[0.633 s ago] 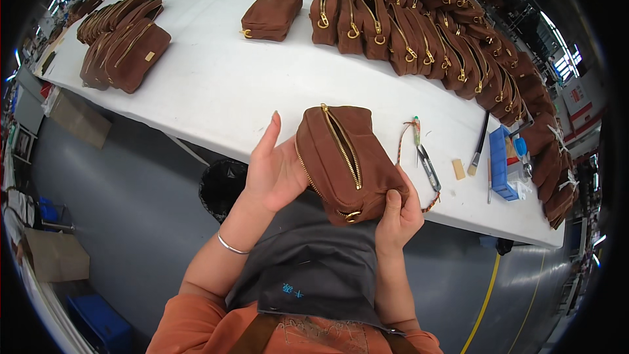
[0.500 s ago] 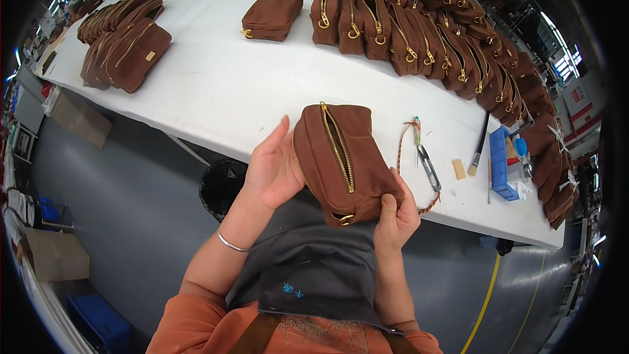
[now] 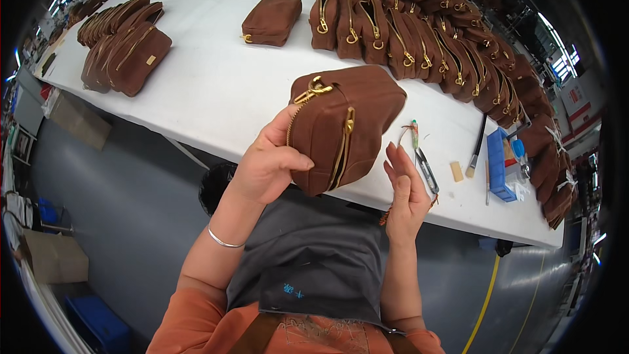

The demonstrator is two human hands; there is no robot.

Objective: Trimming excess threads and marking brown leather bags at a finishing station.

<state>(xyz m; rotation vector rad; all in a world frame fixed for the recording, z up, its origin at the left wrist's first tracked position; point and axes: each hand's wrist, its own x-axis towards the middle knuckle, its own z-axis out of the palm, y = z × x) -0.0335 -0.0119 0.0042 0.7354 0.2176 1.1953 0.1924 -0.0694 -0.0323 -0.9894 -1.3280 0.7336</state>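
A brown zippered pouch with brass zippers and a brass ring at its upper left corner is held up above the near table edge. My left hand grips its left side, thumb across the front near the lower end of the side zipper. The front zipper is partly parted, its pull near the top. My right hand is apart from the pouch, at its lower right, fingers raised and holding nothing. Close beyond that hand lie thread snips with a braided cord on the white table.
Rows of brown pouches fill the table's far right. Another pouch lies alone at the back, with a stack at far left. To the right are a brush, a tan block and a blue bin. A black-lined bin stands below the edge.
The pouch has been turned end for end and raised, so its ring end now points away. My left hand has closed on it, and my right hand has let go.
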